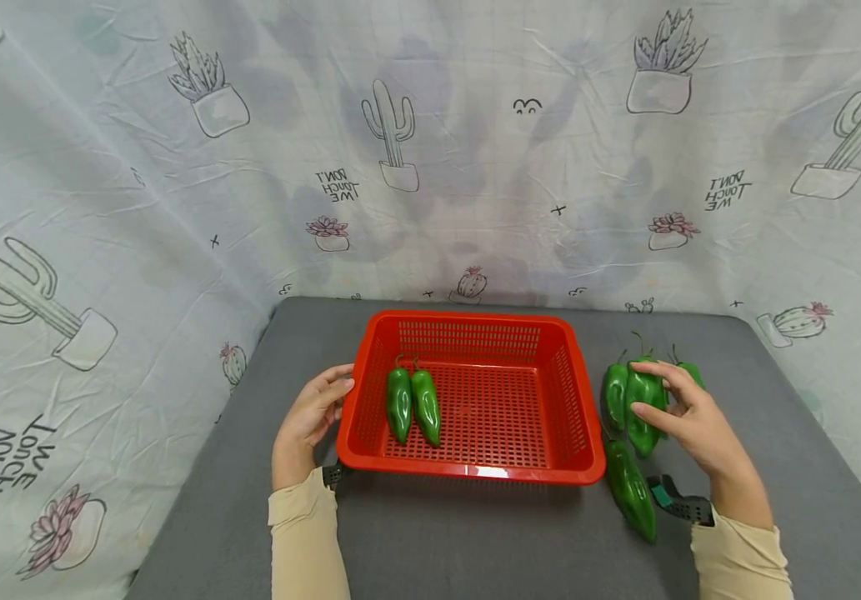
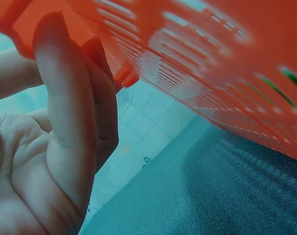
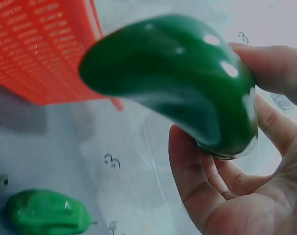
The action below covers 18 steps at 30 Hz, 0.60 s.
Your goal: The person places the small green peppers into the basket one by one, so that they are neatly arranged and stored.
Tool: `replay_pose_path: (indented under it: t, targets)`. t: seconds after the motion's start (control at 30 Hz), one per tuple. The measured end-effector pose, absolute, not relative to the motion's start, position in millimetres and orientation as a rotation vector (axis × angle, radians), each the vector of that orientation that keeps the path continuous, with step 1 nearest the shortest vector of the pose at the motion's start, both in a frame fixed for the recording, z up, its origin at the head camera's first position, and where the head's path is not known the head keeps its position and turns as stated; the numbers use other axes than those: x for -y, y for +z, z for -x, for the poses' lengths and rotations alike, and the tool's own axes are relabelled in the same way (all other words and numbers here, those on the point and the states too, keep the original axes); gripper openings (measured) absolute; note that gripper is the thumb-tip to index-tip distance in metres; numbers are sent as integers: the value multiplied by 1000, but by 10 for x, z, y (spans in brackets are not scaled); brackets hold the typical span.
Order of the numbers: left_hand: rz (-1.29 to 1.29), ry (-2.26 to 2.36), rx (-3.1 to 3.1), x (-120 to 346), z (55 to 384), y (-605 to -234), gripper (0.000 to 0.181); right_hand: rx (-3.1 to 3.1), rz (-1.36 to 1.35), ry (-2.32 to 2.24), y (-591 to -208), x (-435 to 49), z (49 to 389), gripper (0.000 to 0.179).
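A red plastic basket (image 1: 471,472) with slotted walls stands on the grey table. My left hand (image 1: 315,410) grips its left rim, fingers curled under the edge (image 2: 65,98) in the left wrist view. Two green peppers (image 1: 399,406) lie side by side inside, toward the left. To the right of the basket, my right hand (image 1: 703,429) holds another green pepper (image 1: 643,417) between thumb and fingers. In the right wrist view this shiny, curved pepper (image 3: 187,78) is raised off the table, its tip toward the basket.
Close to the basket's right wall lies a green pepper (image 1: 615,393), with a longer pepper (image 1: 631,492) nearer the front. One more pepper (image 1: 691,372) is partly hidden behind the right hand. A cactus-printed cloth (image 1: 468,167) hangs behind the grey table (image 1: 438,542).
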<state>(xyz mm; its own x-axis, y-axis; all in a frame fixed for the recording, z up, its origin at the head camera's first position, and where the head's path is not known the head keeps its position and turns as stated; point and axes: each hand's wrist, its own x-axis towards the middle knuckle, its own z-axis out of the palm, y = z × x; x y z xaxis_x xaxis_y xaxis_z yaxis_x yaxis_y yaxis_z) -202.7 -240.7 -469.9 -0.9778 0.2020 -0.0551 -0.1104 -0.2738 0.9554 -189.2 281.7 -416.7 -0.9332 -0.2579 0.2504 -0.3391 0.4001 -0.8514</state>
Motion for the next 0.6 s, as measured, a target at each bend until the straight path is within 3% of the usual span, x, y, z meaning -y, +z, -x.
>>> replay_pose_path:
  t: [0.6]
  targets:
    - [-143,2362,-1756,2420,2033,-4724,45,2614,-635,1601,-3942,-2381,2211,51]
